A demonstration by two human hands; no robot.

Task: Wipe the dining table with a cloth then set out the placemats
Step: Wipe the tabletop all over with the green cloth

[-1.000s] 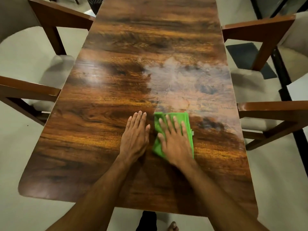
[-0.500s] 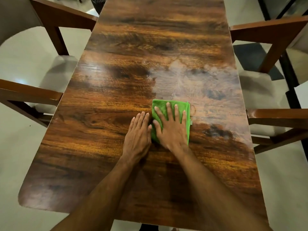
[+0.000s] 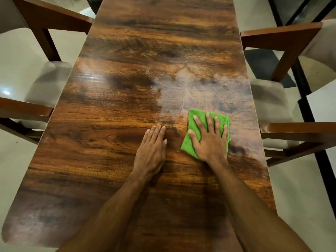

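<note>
Right hand (image 3: 209, 140) flat on green cloth (image 3: 189, 142) — no writing legible.

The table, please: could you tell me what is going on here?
A person is wiping the table. The right hand presses a green cloth flat on its right half; the left hand rests flat on bare wood beside it, apart from the cloth. A hazy smear lies just beyond the cloth. No placemats are in view.

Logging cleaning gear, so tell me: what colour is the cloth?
Bright green; the cloth shows best in the head view.
</note>
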